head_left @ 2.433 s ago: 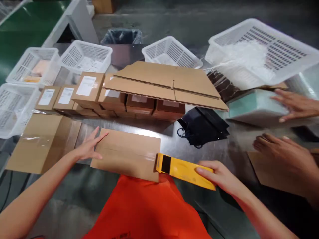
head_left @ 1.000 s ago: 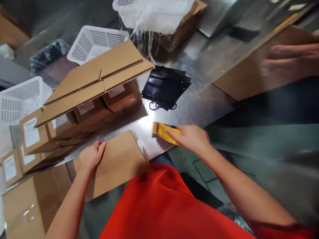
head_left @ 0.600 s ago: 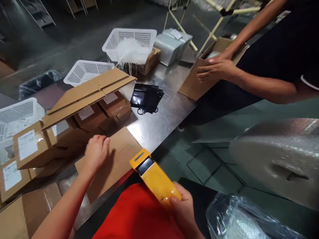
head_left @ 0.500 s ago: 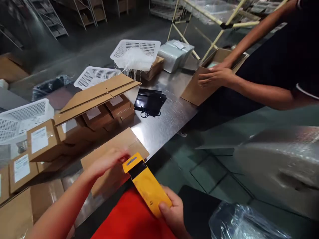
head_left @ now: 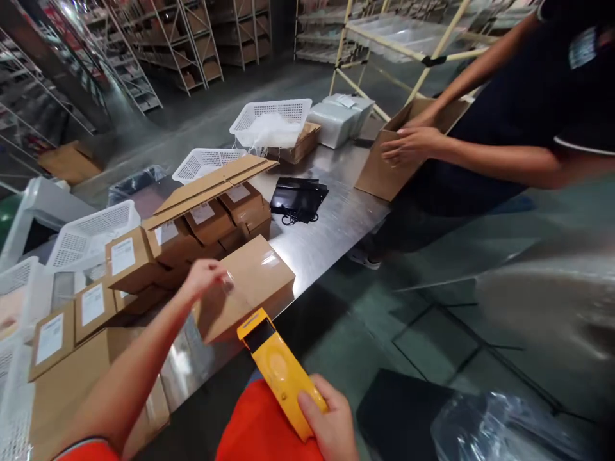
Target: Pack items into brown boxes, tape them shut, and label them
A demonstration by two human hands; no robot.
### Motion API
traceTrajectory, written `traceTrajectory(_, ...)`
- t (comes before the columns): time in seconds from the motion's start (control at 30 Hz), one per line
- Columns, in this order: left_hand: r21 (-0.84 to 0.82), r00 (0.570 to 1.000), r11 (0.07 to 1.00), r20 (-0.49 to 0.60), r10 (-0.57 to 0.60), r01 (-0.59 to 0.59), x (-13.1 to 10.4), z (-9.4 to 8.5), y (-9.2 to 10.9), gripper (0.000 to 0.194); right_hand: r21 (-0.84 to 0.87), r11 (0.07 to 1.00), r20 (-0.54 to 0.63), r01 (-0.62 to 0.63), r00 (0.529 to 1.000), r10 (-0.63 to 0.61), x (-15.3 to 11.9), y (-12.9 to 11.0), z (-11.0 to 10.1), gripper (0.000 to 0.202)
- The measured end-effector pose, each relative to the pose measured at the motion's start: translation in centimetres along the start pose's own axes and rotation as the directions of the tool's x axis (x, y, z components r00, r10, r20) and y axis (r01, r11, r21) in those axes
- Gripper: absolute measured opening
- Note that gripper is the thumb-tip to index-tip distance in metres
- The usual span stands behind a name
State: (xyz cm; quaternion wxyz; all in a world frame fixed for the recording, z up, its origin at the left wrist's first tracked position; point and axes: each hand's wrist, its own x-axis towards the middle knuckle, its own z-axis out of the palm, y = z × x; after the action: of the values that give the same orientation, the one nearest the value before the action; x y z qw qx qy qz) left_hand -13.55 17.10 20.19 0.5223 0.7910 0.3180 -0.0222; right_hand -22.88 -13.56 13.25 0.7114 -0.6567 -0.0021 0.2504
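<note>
My right hand grips a long yellow tape dispenser by its near end. The dispenser's dark slotted end points toward a closed cardboard box lying on the metal table. My left hand is over the left part of that box, its fingers pinched together. A shiny clear strip, apparently tape, shows at the fingertips. How far the strip runs toward the dispenser is hard to make out. Another glossy patch shows on the box top near its far right corner.
Labelled cardboard boxes are stacked on the left, a flattened carton across some. Black plastic bags lie on the metal table. White baskets stand behind. At right, a co-worker's hands hold an open box.
My left hand has moved left, away from the dispenser's end, over the box. The dispenser stays in my right hand. The view has shifted, showing more shelves and boxes on the left.
</note>
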Motion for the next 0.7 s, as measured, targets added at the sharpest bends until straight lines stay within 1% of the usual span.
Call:
traceTrajectory(0.03, 0.015, 0.999, 1.000, -0.046, 0.015, -0.014, 1.9, -1.8, 0.3, 0.032, 0.012, 1.000, -0.034, -0.015, 0.999, 0.016, -0.1, -0.3, 0.7, 0.052)
traceTrajectory(0.1, 0.046, 0.997, 0.999, -0.080, 0.019, -0.016, 5.8, -4.5, 0.5, 0.035, 0.028, 0.999, -0.089, -0.047, 0.995, 0.049, 0.3, -0.8, 2.2, 0.051)
traceTrajectory(0.13, 0.060, 0.996, 0.998, -0.088, 0.019, -0.014, 7.6, -5.4, 0.5, 0.036, 0.033, 0.997, -0.096, -0.063, 0.993, 0.066, 0.8, -1.0, 3.1, 0.050)
traceTrajectory(0.2, 0.083, 0.996, 0.996, -0.083, 0.015, -0.008, 10.5, -6.1, 0.0, 0.036, 0.027, 0.995, -0.075, -0.098, 0.992, 0.100, 2.1, -1.5, 4.6, 0.050)
traceTrajectory(0.3, 0.112, 0.999, 0.994, -0.046, 0.013, -0.008, 13.8, -5.8, -1.6, 0.032, -0.014, 0.993, -0.081, -0.120, 0.990, 0.119, 4.1, -2.0, 6.4, 0.049)
traceTrajectory(0.37, 0.133, 1.000, 0.991, -0.001, 0.006, -0.006, 15.4, -5.0, -2.9, 0.030, -0.044, 0.992, -0.141, -0.114, 0.984, 0.107, 4.9, -2.0, 7.2, 0.048)
traceTrajectory(0.43, 0.167, 0.997, 0.986, 0.067, -0.025, 0.013, 16.4, -4.0, -4.4, 0.029, -0.074, 0.990, -0.204, -0.122, 0.973, 0.105, 5.1, -1.5, 7.7, 0.048)
traceTrajectory(0.5, 0.216, 0.987, 0.976, 0.145, -0.075, 0.042, 16.8, -2.7, -6.0, 0.029, -0.118, 0.985, -0.254, -0.129, 0.962, 0.095, 5.0, -0.6, 7.8, 0.049)
traceTrajectory(0.57, 0.269, 0.971, 0.961, 0.207, -0.117, 0.058, 16.7, -1.5, -7.2, 0.028, -0.162, 0.979, -0.273, -0.126, 0.959, 0.079, 4.9, 0.7, 7.5, 0.048)
traceTrajectory(0.63, 0.319, 0.963, 0.946, 0.236, -0.130, 0.049, 16.4, -0.8, -7.8, 0.025, -0.191, 0.975, -0.270, -0.112, 0.961, 0.058, 4.9, 2.1, 6.9, 0.047)
traceTrajectory(0.7, 0.360, 0.970, 0.933, 0.218, -0.109, 0.024, 15.9, -0.7, -7.6, 0.025, -0.220, 0.973, -0.220, -0.071, 0.975, 0.022, 5.1, 3.4, 6.2, 0.046)
